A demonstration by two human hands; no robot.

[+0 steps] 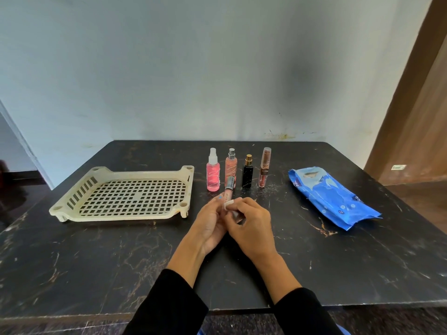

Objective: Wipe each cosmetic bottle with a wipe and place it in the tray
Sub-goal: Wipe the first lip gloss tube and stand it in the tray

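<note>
Lip gloss tube [228, 189] gets its wipe-down, held up over the table just near of the bottle row.

Head view: left hand [210, 222] grips the tube's lower end, fingers curled round it, cap pointing far; right hand [250, 222] pinches a small folded wipe [229, 204] against the tube. To do it well, I'd turn the tube in the left fingers while the wipe slides up toward the cap, keeping the grip firm. Four bottles [247, 174] stand unwiped behind; the tray [72, 209] at left holds nothing yet; the wipe pack [331, 197] lies at right.
</note>
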